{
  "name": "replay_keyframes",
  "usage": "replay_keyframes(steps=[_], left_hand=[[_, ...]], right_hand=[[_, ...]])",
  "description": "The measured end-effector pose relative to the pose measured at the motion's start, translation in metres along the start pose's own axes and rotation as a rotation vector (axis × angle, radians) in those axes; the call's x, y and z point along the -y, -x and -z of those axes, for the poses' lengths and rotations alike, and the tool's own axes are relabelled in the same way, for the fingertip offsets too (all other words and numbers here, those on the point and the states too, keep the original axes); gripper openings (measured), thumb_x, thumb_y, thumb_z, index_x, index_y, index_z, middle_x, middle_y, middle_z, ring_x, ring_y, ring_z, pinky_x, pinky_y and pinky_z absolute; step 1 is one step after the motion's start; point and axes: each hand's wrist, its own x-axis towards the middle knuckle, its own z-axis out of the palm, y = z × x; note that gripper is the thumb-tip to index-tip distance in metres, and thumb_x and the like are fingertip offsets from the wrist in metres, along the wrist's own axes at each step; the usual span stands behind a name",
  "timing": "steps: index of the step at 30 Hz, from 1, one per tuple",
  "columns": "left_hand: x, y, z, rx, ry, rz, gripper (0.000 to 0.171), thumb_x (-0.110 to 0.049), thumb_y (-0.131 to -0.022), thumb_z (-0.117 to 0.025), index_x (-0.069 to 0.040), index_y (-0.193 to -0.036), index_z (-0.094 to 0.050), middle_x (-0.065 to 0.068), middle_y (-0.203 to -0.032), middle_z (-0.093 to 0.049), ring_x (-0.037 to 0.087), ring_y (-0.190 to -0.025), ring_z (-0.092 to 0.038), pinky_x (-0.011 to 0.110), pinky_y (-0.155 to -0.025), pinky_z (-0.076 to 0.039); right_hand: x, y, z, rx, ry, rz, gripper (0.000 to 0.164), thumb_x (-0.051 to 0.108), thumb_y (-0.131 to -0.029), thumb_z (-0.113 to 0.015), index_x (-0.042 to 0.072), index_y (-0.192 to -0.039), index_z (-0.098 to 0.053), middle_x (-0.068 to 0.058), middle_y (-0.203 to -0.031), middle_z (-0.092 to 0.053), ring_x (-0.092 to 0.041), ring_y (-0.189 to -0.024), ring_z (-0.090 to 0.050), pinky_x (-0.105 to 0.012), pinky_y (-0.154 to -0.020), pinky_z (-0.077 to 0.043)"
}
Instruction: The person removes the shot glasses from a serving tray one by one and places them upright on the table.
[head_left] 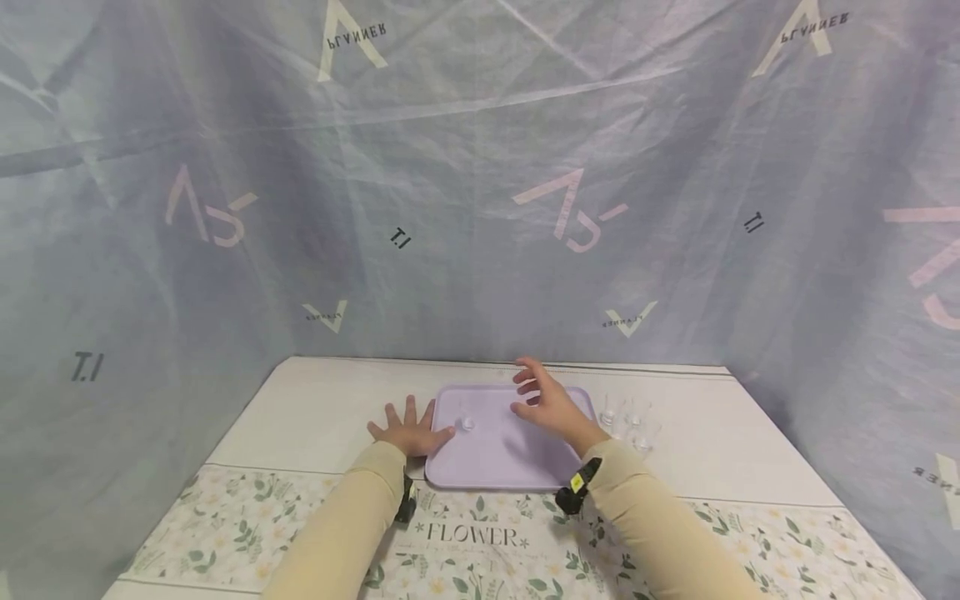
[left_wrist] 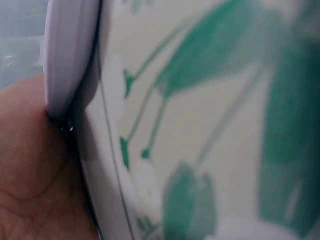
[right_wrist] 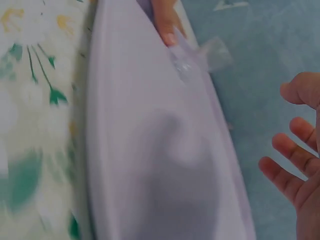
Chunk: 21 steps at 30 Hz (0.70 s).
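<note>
A lilac tray lies flat on the table, and one small clear cup stands on its left part. My left hand rests at the tray's left edge with spread fingers, its thumb reaching over the rim. In the left wrist view, the palm is against the tray's rim. Above the right part of the tray hovers my right hand, fingers apart and loosely bent, holding nothing. The right wrist view shows its fingers with nothing between them, and the clear cup near my left hand.
Several clear cups stand close together just right of the tray. A white cloth with a floral band and the word FLOWER covers the table. A grey printed curtain hangs behind and at both sides.
</note>
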Motion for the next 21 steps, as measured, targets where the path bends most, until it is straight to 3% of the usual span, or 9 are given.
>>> replay_keyframes(steps=[9, 16, 21], left_hand=[[-0.001, -0.001, 0.000, -0.011, -0.032, 0.005, 0.092, -0.079, -0.092, -0.034, -0.027, -0.164, -0.009, 0.015, -0.169, 0.007, 0.054, -0.149, 0.011, 0.082, -0.106, 0.005], [-0.008, 0.011, 0.008, 0.013, -0.046, 0.013, 0.090, -0.077, -0.094, -0.031, -0.025, -0.165, -0.007, 0.016, -0.169, 0.008, 0.054, -0.149, 0.011, 0.082, -0.106, 0.004], [0.002, -0.006, -0.003, -0.010, -0.059, -0.001, 0.094, -0.082, -0.091, -0.030, -0.029, -0.164, -0.006, 0.015, -0.169, 0.009, 0.055, -0.149, 0.011, 0.083, -0.105, 0.004]], right_hand=[[-0.001, -0.014, -0.049, 0.025, -0.091, -0.003, 0.075, 0.001, -0.088, -0.076, 0.014, -0.150, -0.036, -0.030, -0.135, -0.054, -0.046, -0.117, -0.060, -0.054, -0.092, -0.055], [0.001, -0.020, -0.073, 0.041, -0.122, -0.003, 0.075, -0.001, -0.088, -0.074, 0.011, -0.150, -0.034, -0.029, -0.134, -0.055, -0.047, -0.117, -0.060, -0.053, -0.095, -0.054], [0.000, -0.021, -0.080, 0.043, -0.094, -0.006, 0.073, -0.001, -0.090, -0.073, 0.011, -0.150, -0.033, -0.026, -0.130, -0.059, -0.041, -0.114, -0.063, -0.048, -0.095, -0.054]])
